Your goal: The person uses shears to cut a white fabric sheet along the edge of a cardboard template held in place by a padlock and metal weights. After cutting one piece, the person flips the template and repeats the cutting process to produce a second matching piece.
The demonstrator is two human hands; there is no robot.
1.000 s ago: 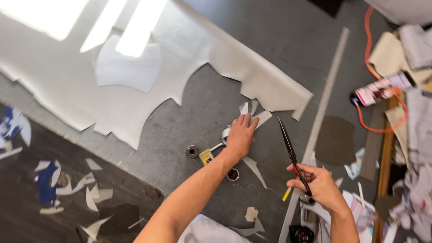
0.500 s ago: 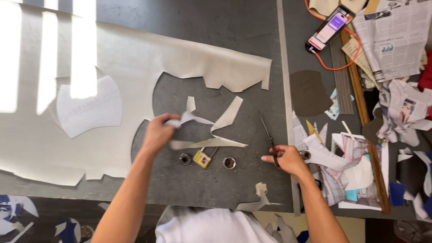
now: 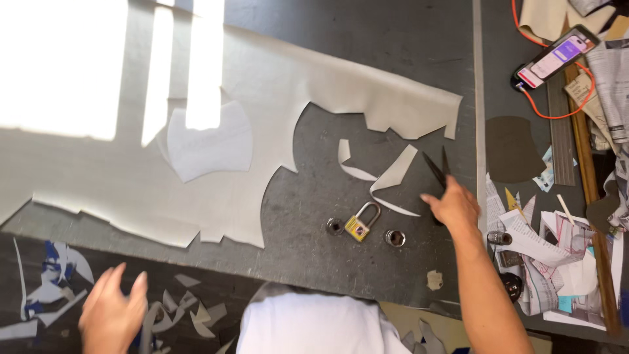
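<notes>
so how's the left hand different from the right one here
The left hand hangs open and empty, fingers spread, low over the scraps on the dark floor, while the right hand grips black scissors on the grey table. The left is blurred; the right is sharp. The right sits beside a cut white strip; the left is far from it. Both are bare.

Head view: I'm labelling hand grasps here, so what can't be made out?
- Scissors: handles hidden under the right hand; only the open blades show.
- Left hand: motion-blurred, empty or holding a scrap unclear.
- Pale sheet: upper left washed out by sunlight.
- Phone screen: too small.
</notes>
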